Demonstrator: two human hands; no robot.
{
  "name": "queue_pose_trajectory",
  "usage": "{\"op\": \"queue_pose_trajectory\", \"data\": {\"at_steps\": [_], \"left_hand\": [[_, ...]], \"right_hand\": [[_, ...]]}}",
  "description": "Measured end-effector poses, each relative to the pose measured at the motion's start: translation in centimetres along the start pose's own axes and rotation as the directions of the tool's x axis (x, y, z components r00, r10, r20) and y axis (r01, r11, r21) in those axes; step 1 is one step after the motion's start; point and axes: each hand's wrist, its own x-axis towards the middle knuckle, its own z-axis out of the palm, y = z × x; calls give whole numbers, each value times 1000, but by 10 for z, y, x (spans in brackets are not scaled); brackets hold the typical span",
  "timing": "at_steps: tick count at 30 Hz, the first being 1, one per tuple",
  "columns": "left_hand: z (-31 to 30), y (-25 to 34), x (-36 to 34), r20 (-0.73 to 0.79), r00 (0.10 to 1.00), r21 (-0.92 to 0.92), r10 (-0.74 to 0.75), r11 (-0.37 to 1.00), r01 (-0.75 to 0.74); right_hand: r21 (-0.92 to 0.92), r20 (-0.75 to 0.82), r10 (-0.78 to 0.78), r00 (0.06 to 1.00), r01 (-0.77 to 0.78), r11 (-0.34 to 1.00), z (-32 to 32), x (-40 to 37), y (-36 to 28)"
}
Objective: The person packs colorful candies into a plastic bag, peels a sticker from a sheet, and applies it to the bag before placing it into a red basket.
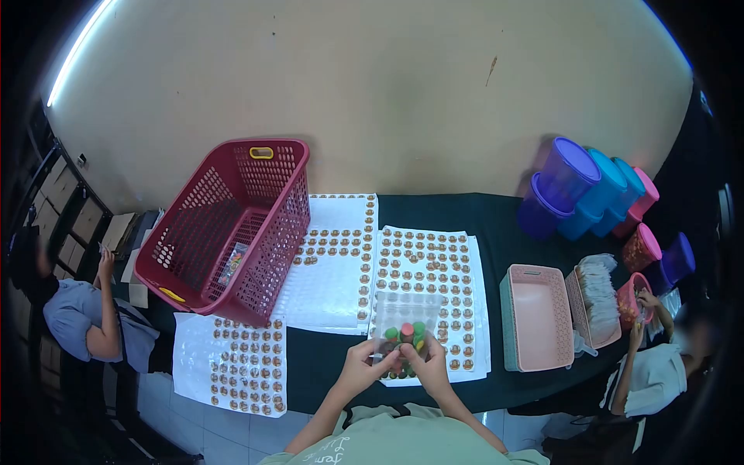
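Observation:
My left hand (pixel 363 367) and my right hand (pixel 428 364) meet at the table's near edge, both gripping a clear plastic pack (pixel 404 339) of small coloured bottles with green, pink and yellow caps. The pack rests over a white sticker sheet (pixel 425 263) covered with several round brown labels. A clear plastic box (pixel 404 308) lies just beyond the pack, on that sheet.
A tilted red basket (pixel 232 225) stands at the left, with more sticker sheets (pixel 229 364) below and beside it. A pink tray (pixel 539 316) sits right; stacked purple, blue and pink containers (pixel 585 190) stand behind. One seated person (pixel 93 314) is left, another (pixel 651 364) right.

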Motion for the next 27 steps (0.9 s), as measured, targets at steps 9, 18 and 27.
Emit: {"op": "queue_pose_trajectory", "data": {"at_steps": [9, 18, 27], "left_hand": [[9, -5, -1, -92, 985, -132, -147, 982, 134], [10, -7, 4, -99, 982, -134, -162, 980, 149], [7, -18, 9, -170, 985, 2, -9, 1000, 10]], "right_hand": [[40, -24, 43, 999, -42, 998, 2, 1, -6], [-47, 32, 63, 997, -62, 997, -8, -1, 5], [-133, 61, 20, 998, -11, 991, -6, 1, 3]]}}
